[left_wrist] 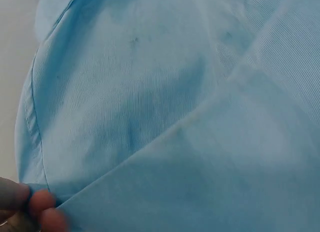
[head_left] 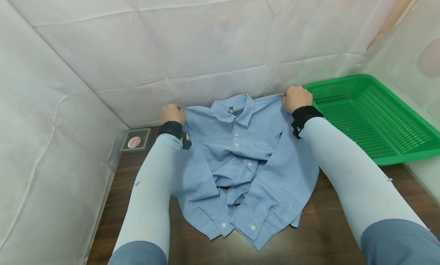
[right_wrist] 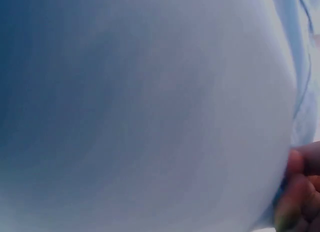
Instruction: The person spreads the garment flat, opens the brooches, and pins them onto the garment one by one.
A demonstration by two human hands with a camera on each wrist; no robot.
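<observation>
A light blue button-up shirt (head_left: 254, 146) hangs spread between both hands, collar up and front facing me. My left hand (head_left: 173, 113) pinches its shoulder on the left; in the left wrist view the fingertips (left_wrist: 42, 202) grip the cloth at a seam. My right hand (head_left: 297, 98) grips the opposite shoulder, higher in the head view. Both sleeves fall inward, their buttoned cuffs meeting near the bottom, over the dark wooden table (head_left: 196, 253). Cloth fills most of the right wrist view, with the right fingers (right_wrist: 297, 192) at its edge.
A green plastic basket (head_left: 395, 158) stands at the right, close beside the right hand and forearm. At the left back corner lies a small clear square dish (head_left: 125, 146) with a pink round piece (head_left: 134, 142). White sheeting (head_left: 206, 39) walls the back and sides.
</observation>
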